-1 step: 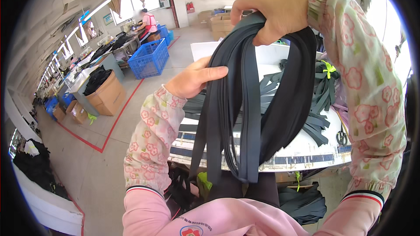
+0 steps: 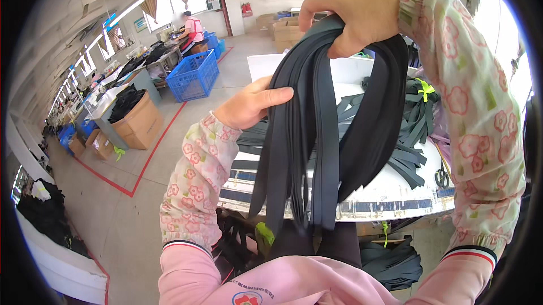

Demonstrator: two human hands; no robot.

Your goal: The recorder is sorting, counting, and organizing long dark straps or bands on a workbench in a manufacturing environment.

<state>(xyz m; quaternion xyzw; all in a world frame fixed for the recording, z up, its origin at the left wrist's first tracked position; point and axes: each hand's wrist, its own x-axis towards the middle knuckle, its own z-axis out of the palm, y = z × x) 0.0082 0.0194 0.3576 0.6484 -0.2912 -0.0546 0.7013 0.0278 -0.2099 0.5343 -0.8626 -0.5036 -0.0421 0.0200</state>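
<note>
A thick bundle of dark grey fabric strips point(image 2: 325, 101) hangs in front of me, bent over at the top with its loose ends down. My right hand point(image 2: 362, 16) grips the bundle at its upper bend, thumb in front and fingers over the top. At the bundle's left side is my left hand point(image 2: 254, 101), its thumb pressed on the front strips and its other fingers hidden behind them. Behind the bundle, more dark strips point(image 2: 410, 163) lie on the white table point(image 2: 373, 206). A bright yellow-green tie point(image 2: 425, 89) binds one bunch there.
Black-handled scissors point(image 2: 442, 177) lie at the table's right edge. More dark strips point(image 2: 393, 262) are piled below the table. Further left stand a blue plastic crate point(image 2: 193, 77) and a cardboard box point(image 2: 138, 121) of black material. A person in pink point(image 2: 195, 29) works at a far table.
The hanging ends of the strips have swung slightly and sit a little higher. Both hands keep nearly the same place and grip.
</note>
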